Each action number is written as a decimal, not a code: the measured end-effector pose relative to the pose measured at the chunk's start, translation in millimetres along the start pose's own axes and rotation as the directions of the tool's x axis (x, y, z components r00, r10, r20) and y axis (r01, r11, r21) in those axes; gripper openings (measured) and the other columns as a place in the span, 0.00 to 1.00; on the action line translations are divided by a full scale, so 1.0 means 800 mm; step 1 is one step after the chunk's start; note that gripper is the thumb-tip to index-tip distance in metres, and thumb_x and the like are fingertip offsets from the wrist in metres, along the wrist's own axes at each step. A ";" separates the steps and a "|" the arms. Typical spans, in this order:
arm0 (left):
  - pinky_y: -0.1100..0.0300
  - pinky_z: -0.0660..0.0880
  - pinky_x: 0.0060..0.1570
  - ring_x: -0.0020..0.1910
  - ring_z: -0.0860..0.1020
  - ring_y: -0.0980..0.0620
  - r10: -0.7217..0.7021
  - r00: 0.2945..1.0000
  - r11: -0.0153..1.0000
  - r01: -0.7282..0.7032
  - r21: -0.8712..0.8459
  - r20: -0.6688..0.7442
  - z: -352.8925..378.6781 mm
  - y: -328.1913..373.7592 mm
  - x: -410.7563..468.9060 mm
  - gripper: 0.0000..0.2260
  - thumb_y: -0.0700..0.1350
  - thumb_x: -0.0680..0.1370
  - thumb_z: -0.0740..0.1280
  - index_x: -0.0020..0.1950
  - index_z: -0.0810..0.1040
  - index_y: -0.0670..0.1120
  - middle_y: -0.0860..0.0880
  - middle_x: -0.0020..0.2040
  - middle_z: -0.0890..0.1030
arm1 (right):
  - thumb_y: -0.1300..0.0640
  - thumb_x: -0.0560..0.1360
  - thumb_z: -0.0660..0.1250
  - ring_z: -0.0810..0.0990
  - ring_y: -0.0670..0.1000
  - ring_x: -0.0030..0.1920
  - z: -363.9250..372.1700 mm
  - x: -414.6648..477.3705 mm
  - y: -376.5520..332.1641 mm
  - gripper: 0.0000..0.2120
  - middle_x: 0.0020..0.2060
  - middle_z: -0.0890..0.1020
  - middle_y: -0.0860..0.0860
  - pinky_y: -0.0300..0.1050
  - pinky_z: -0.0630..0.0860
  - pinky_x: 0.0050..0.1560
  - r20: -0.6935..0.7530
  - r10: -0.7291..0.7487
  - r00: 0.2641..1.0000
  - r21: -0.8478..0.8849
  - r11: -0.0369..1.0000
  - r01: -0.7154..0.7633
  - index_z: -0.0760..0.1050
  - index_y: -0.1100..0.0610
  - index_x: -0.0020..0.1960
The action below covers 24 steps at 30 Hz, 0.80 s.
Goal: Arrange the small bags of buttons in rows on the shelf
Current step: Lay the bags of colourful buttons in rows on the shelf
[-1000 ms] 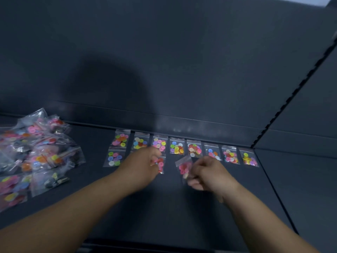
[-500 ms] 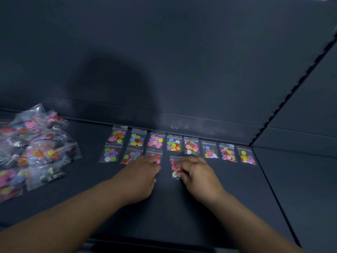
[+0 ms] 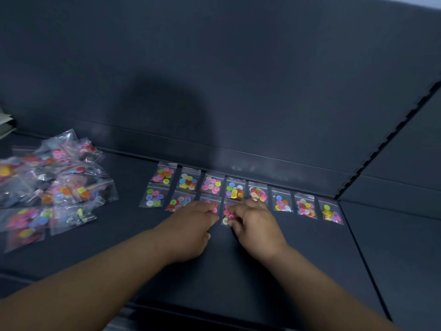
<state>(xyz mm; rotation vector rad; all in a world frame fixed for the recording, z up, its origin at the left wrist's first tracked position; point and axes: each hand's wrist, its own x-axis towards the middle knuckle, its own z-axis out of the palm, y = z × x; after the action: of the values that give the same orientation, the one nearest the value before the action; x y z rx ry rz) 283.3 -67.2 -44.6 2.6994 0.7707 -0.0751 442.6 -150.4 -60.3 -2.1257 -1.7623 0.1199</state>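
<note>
Your right hand (image 3: 255, 225) pinches the small clear plastic bag of pink and cream buttons (image 3: 226, 215), fourth in the front row on the dark grey metal shelf (image 3: 310, 259). Your left hand (image 3: 191, 225) sets fingertips on the neighbouring clear bag of pink buttons (image 3: 213, 204); pressing or gripping, I cannot tell. Square the pinched bag beneath the back row of eight clear button bags (image 3: 281, 204), just beside its neighbour, no overlap. The heap of unsorted clear bags (image 3: 55, 182) lies well apart.
</note>
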 end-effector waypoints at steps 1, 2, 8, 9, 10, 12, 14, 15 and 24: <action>0.56 0.50 0.74 0.76 0.52 0.51 0.008 1.000 1.000 -0.007 0.004 -0.014 0.000 0.000 -0.001 0.24 0.46 0.79 0.60 0.75 0.61 0.49 0.50 0.77 0.55 | 0.53 0.75 0.65 0.72 0.55 0.55 -0.001 -0.001 -0.001 0.11 0.51 0.78 0.51 0.48 0.72 0.56 -0.006 0.002 1.000 0.000 1.000 -0.002 0.78 0.54 0.55; 0.57 0.50 0.74 0.75 0.52 0.51 0.016 0.999 1.000 -0.016 0.007 -0.035 -0.001 0.000 -0.002 0.24 0.46 0.79 0.60 0.75 0.61 0.49 0.50 0.77 0.56 | 0.53 0.75 0.65 0.72 0.55 0.55 -0.003 -0.001 -0.003 0.11 0.51 0.78 0.51 0.47 0.72 0.57 -0.013 0.004 1.000 0.002 1.000 -0.004 0.78 0.54 0.55; 0.58 0.51 0.72 0.74 0.54 0.51 -0.012 0.987 1.000 0.012 0.002 -0.162 -0.016 -0.021 -0.023 0.25 0.48 0.78 0.62 0.75 0.60 0.52 0.51 0.76 0.58 | 0.55 0.74 0.67 0.72 0.55 0.55 -0.012 0.014 -0.039 0.11 0.53 0.78 0.52 0.44 0.69 0.58 -0.059 -0.055 0.997 -0.002 0.998 0.055 0.77 0.56 0.56; 0.57 0.52 0.73 0.74 0.55 0.51 -0.021 0.982 1.000 0.022 0.002 -0.187 -0.020 -0.029 -0.029 0.25 0.49 0.78 0.62 0.74 0.61 0.53 0.51 0.76 0.59 | 0.56 0.73 0.67 0.73 0.56 0.54 -0.010 0.019 -0.049 0.12 0.53 0.78 0.52 0.45 0.69 0.57 -0.063 -0.079 0.995 -0.005 0.997 0.079 0.77 0.55 0.56; 0.56 0.54 0.73 0.74 0.57 0.51 -0.032 0.977 0.999 0.033 0.000 -0.211 -0.024 -0.038 -0.036 0.26 0.49 0.77 0.63 0.74 0.61 0.53 0.51 0.75 0.60 | 0.56 0.72 0.67 0.73 0.56 0.54 -0.008 0.023 -0.061 0.12 0.53 0.79 0.52 0.46 0.70 0.56 -0.066 -0.104 0.992 -0.007 0.995 0.104 0.78 0.55 0.55; 0.55 0.57 0.72 0.73 0.59 0.50 -0.071 0.968 0.997 0.073 0.000 -0.239 -0.034 -0.059 -0.053 0.26 0.50 0.76 0.64 0.73 0.63 0.53 0.51 0.75 0.62 | 0.57 0.72 0.68 0.74 0.57 0.53 0.000 0.032 -0.084 0.12 0.52 0.79 0.53 0.47 0.71 0.55 -0.058 -0.157 0.986 -0.010 0.988 0.157 0.78 0.56 0.55; 0.55 0.58 0.72 0.73 0.60 0.50 -0.109 0.961 0.993 0.116 0.009 -0.256 -0.042 -0.081 -0.074 0.26 0.51 0.76 0.65 0.73 0.63 0.52 0.50 0.74 0.62 | 0.56 0.72 0.67 0.74 0.57 0.53 0.009 0.041 -0.112 0.13 0.51 0.79 0.53 0.47 0.71 0.55 -0.033 -0.200 0.979 -0.016 0.980 0.200 0.77 0.56 0.56; 0.56 0.57 0.72 0.73 0.60 0.49 -0.136 0.956 0.990 0.143 0.005 -0.261 -0.046 -0.093 -0.085 0.26 0.51 0.76 0.65 0.74 0.63 0.52 0.49 0.75 0.62 | 0.55 0.72 0.66 0.74 0.57 0.53 0.014 0.045 -0.126 0.13 0.51 0.79 0.53 0.48 0.72 0.55 -0.026 -0.222 0.975 -0.008 0.975 0.222 0.77 0.56 0.56; 0.61 0.59 0.68 0.71 0.64 0.49 -0.349 0.886 0.933 0.358 -0.027 -0.304 -0.064 -0.203 -0.201 0.26 0.49 0.77 0.65 0.74 0.63 0.49 0.48 0.72 0.66 | 0.51 0.76 0.64 0.75 0.56 0.55 0.070 0.081 -0.268 0.14 0.53 0.77 0.54 0.47 0.72 0.57 0.126 -0.394 0.911 0.082 0.919 0.386 0.76 0.56 0.59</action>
<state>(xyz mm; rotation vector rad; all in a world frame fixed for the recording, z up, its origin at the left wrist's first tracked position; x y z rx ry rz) 59.1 -2.0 -22.8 2.5939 1.3613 0.2544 240.3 -44.3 -28.6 -1.7198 -2.2016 0.2116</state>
